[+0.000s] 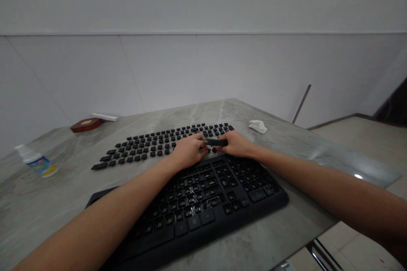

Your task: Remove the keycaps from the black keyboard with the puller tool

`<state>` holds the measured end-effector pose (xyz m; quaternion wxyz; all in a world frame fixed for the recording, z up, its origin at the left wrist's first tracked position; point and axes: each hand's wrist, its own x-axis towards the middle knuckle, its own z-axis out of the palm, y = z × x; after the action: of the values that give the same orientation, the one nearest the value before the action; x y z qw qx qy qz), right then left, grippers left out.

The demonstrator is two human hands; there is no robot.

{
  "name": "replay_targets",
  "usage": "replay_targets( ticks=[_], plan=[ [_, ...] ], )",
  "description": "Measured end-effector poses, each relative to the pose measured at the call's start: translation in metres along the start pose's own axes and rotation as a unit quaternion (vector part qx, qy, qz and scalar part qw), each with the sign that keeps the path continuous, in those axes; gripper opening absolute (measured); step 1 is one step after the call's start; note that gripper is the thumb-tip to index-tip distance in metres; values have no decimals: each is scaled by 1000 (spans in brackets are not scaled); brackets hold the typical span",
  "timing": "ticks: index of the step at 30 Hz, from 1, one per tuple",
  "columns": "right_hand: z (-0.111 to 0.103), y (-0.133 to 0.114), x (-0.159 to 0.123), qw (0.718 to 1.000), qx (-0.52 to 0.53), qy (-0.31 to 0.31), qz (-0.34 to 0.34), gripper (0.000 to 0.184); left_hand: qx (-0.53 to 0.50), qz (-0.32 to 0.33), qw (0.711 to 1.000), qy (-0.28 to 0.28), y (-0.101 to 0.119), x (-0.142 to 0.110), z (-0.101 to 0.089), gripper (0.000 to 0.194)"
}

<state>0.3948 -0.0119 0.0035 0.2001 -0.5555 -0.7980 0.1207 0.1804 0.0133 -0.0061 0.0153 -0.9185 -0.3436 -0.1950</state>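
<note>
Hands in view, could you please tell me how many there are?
2: the left hand and the right hand, both near the far edge of the keyboard.

I log the keyboard point(203, 199) at the front of the desk point(73, 211), loose keycaps point(149, 146) in rows behind it; bottle point(40, 164) left of these, box point(86, 125) behind bottle, tissue point(258, 126) right of the keycaps.

Black on the keyboard point(203, 194), with pale bits in the key slots point(190, 198). Black too on the loose keycaps point(153, 153) and the held tool point(216, 142). Marbled grey, lighter veins, across the bench point(70, 203). White on the tissue point(258, 125) and the strip point(104, 116). White bottle point(40, 163), multicoloured mostly blue label, yellow near base. Reddish-brown box point(86, 125), tan patch on top. Pale grey wall point(165, 72), thin darker seams. Beige floor point(337, 129).
</note>
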Motion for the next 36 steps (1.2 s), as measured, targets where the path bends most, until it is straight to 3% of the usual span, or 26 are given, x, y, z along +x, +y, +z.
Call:
replay_targets(
  ticks=[25, 36],
  plan=[
    [-1, -2, 0, 998, -25, -41, -40, 11, -15, -5, 999, -46, 5, 3, -3, 14],
    [-1, -7, -1, 999, -43, -22, -17, 17, -27, 1, 999, -47, 4, 4, -1, 13]
  ],
)
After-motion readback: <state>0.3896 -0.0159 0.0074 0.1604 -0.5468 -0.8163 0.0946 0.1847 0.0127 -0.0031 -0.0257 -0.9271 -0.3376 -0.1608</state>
